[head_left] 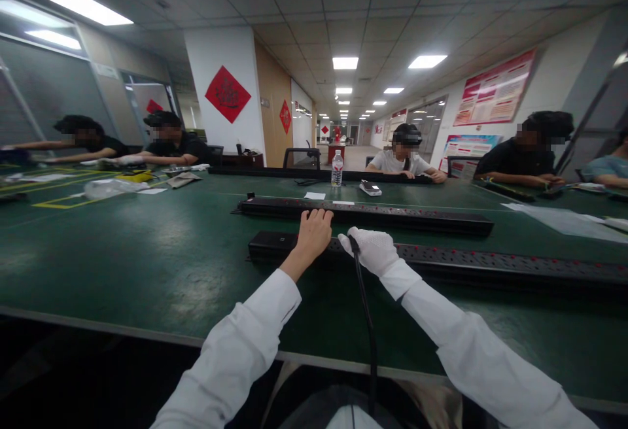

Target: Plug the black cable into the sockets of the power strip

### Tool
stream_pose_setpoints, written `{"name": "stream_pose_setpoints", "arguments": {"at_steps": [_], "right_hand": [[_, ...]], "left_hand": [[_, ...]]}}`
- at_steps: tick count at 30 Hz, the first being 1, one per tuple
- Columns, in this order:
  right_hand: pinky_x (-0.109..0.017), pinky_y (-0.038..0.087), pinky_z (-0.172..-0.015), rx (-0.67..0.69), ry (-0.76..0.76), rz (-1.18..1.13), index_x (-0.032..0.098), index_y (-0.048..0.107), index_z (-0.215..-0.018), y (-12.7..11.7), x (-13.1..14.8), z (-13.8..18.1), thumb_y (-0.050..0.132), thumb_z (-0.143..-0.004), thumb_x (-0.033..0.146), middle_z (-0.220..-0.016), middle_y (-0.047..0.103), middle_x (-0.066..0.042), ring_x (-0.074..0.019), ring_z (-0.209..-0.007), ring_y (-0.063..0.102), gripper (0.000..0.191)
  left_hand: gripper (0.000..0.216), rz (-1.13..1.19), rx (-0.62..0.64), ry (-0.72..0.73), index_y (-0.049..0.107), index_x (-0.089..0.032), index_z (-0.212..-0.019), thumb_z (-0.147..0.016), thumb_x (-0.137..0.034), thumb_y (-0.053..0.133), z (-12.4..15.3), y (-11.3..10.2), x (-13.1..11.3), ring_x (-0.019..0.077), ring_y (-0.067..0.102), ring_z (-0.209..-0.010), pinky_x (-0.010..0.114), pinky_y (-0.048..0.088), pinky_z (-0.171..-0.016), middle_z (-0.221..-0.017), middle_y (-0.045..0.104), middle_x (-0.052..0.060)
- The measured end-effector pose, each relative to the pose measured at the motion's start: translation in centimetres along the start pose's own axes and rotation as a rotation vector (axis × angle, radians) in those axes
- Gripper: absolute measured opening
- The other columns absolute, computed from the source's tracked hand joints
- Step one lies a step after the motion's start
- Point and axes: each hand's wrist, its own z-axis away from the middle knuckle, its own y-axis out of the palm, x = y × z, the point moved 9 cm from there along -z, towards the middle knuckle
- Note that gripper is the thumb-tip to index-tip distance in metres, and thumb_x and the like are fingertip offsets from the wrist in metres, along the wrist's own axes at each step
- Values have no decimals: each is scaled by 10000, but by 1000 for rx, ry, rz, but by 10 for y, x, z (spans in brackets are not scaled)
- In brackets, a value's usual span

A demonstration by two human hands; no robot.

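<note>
A long black power strip (pixel 456 260) with red dots along its top lies across the table in front of me. My left hand (pixel 314 231) is bare and rests over this strip near its left end, fingers bent and closed over the far edge; the fingertips are hidden. Just to the right, my right hand (pixel 373 247), in a white glove, is closed around a black cable (pixel 366 314) above the strip. The cable runs down over the table's near edge toward my lap. Its upper end is hidden in the glove. A second black power strip (pixel 417 217) lies parallel behind.
The green table (pixel 147 252) carries a water bottle (pixel 336 171), a small white device (pixel 370 188), paper (pixel 314 196) and a plastic bag (pixel 110 187). Another long black strip (pixel 275 172) lies farther back. Several people sit around, one person (pixel 406 154) opposite.
</note>
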Motion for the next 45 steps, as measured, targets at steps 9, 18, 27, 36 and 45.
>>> {"name": "stream_pose_setpoints", "arguments": {"at_steps": [9, 18, 27, 36, 45], "right_hand": [[-220, 201, -510, -45, 59, -19, 196, 586, -760, 1, -4, 3, 245, -878, 501, -636, 632, -17, -109, -569, 555, 473], [-199, 270, -562, -238, 59, -63, 201, 608, -839, -34, -13, -2, 326, -865, 466, -693, 646, -25, -105, -648, 581, 388], [-195, 262, -523, -60, 6, -99, 225, 598, -824, -4, 8, -1, 301, -870, 470, -657, 644, -6, -104, -608, 586, 387], [-218, 236, -497, 147, 47, -39, 245, 558, -871, 18, 10, -21, 314, -855, 500, -640, 632, 8, -103, -552, 565, 353], [-236, 205, -493, 151, -49, 35, 230, 547, -854, 17, 28, -30, 258, -864, 511, -665, 645, -8, -120, -585, 580, 403]], "left_hand": [[294, -25, -3, 4, 489, -174, -1094, -821, -135, 388, 0, -2, 1, 226, 470, -955, 394, 288, -868, -987, 545, 86], [272, -13, -39, -22, 500, -171, -1070, -841, -142, 356, -1, -6, 5, 227, 473, -945, 401, 284, -867, -947, 552, 90], [261, -1, -65, -21, 502, -165, -1050, -824, -144, 374, -2, -10, 4, 233, 470, -946, 409, 285, -862, -949, 551, 96], [250, -8, -44, 18, 492, -160, -1025, -797, -121, 398, 0, -12, -2, 240, 466, -939, 410, 291, -844, -961, 540, 97], [279, -52, -30, -18, 487, -154, -1065, -820, -107, 363, -2, -16, 9, 252, 451, -999, 430, 262, -885, -1031, 534, 120]]}}
